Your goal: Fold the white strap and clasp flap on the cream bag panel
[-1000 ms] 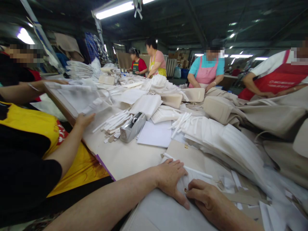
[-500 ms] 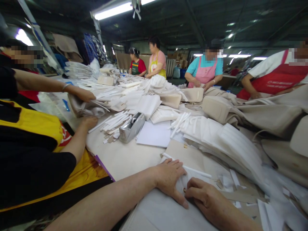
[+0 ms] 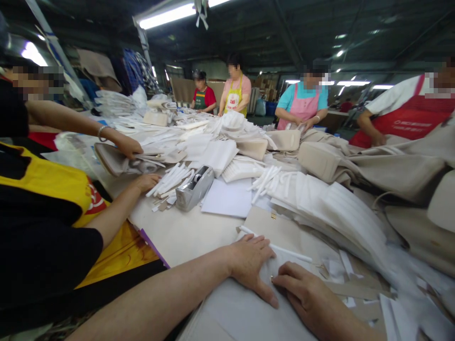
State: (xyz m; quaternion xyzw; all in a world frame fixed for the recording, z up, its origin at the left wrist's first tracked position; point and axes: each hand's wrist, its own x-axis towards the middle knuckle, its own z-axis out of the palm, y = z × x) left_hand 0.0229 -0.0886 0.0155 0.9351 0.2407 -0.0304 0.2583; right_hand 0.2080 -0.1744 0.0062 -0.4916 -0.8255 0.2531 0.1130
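My left hand (image 3: pixel 253 266) lies flat, fingers stretched out and thumb apart, pressing on white wrapping paper (image 3: pixel 227 303) that covers a flat beige piece, which looks like a bag. Beside its thumb is a small gold metal clasp (image 3: pixel 272 279), pinched by the curled fingertips of my right hand (image 3: pixel 302 291). A thin white foam tube (image 3: pixel 291 252) runs past my left fingers. Just beyond, a beige bag flap (image 3: pixel 273 226) shows a gold fitting. How the clasp joins the piece is hidden.
A grey tape dispenser (image 3: pixel 195 188) stands beside white sheets (image 3: pixel 227 198) and a pile of white tubes (image 3: pixel 174 180). Wrapping paper (image 3: pixel 320 203) and beige bags (image 3: pixel 394 175) heap up on the right. A co-worker's arms (image 3: pixel 121 199) reach in from the left; other people stand across the table.
My right fingers have shifted slightly at the gold clasp; my left hand stays put. The co-worker on the left has moved a hand to the right, towards the white tubes.
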